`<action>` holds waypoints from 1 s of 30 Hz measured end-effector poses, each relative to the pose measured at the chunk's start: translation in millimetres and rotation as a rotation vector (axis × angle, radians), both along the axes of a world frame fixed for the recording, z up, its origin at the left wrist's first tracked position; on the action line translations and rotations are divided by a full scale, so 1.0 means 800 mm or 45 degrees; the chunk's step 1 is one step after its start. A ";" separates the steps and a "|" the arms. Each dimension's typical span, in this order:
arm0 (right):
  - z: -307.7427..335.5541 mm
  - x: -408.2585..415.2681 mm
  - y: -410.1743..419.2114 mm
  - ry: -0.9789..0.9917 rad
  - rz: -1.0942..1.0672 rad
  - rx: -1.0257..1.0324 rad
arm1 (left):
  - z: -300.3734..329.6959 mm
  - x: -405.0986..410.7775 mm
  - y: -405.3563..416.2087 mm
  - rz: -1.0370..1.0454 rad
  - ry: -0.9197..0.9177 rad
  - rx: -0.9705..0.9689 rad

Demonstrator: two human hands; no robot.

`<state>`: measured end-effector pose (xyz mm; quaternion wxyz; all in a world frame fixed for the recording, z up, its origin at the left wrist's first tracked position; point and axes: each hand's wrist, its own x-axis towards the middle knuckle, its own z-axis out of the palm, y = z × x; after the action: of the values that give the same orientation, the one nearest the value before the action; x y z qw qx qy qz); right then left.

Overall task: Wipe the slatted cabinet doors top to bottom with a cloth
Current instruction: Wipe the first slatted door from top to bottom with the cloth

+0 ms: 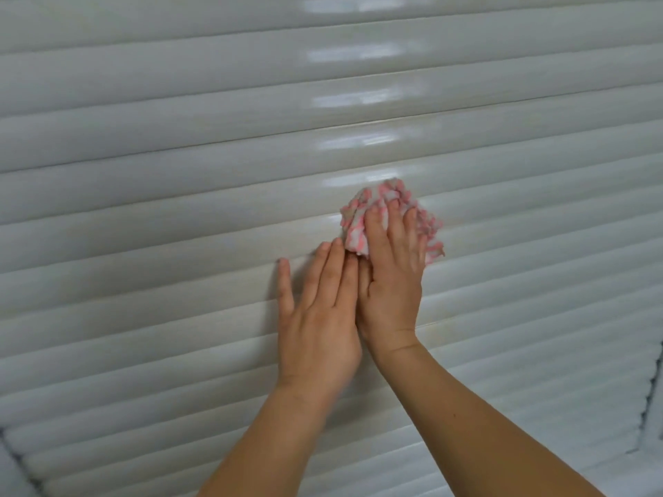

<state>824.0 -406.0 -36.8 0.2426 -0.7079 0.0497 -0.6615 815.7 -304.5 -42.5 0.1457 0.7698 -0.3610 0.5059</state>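
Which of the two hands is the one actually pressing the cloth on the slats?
The right hand: its fingers lie spread over the pink and white cloth. The left hand lies flat on the bare cabinet door beside it.

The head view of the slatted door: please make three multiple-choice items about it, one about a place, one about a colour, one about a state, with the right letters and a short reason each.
1. Where does the cloth lie?
A. Under the fingers of the right hand, against the slatted door
B. Under the left hand
C. Hanging loose from a slat

2. What colours does the cloth show?
A. Blue and yellow
B. Pink and white
C. Plain green

3. How is the left hand?
A. Curled in a fist
B. Pinching the cloth
C. Flat on the slats, fingers straight

Answers
1: A, because the right hand's fingers spread over the bunched cloth and press it to the door.
2: B, because pink tufts stand on a whitish ground.
3: C, because its straight fingers rest on the bare slats beside the right hand.
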 end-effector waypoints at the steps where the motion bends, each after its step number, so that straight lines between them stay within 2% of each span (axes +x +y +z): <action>1: -0.002 0.005 0.012 -0.020 -0.009 -0.026 | -0.005 0.004 0.010 -0.018 -0.014 -0.036; 6: -0.013 0.026 0.068 -0.038 -0.089 -0.132 | -0.029 0.034 0.064 -0.019 -0.118 -0.181; 12: -0.032 0.048 0.122 -0.112 -0.069 -0.479 | -0.055 0.057 0.111 -0.007 -0.152 -0.380; 16: -0.042 0.048 0.133 -0.219 0.025 -0.638 | -0.075 0.065 0.132 -0.020 -0.128 -0.403; 20: -0.038 0.016 0.122 -0.175 0.334 -0.694 | -0.093 0.067 0.136 0.038 -0.143 -0.336; 22: -0.033 -0.006 0.098 -0.217 0.345 -0.575 | -0.096 0.071 0.139 0.049 -0.180 -0.306; 25: -0.017 -0.021 0.046 -0.382 0.072 -0.004 | -0.096 0.071 0.142 0.077 -0.176 -0.287; 27: -0.013 -0.010 0.037 -0.303 -0.023 0.264 | -0.095 0.069 0.141 0.083 -0.158 -0.263; 30: -0.032 0.020 0.068 -0.168 -0.076 0.076 | -0.094 0.068 0.150 0.062 -0.132 -0.234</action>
<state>839.6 -351.9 -62.0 0.2466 -0.6533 0.0743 -0.7120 869.8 -184.2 -118.0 0.1845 0.7346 -0.3012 0.5793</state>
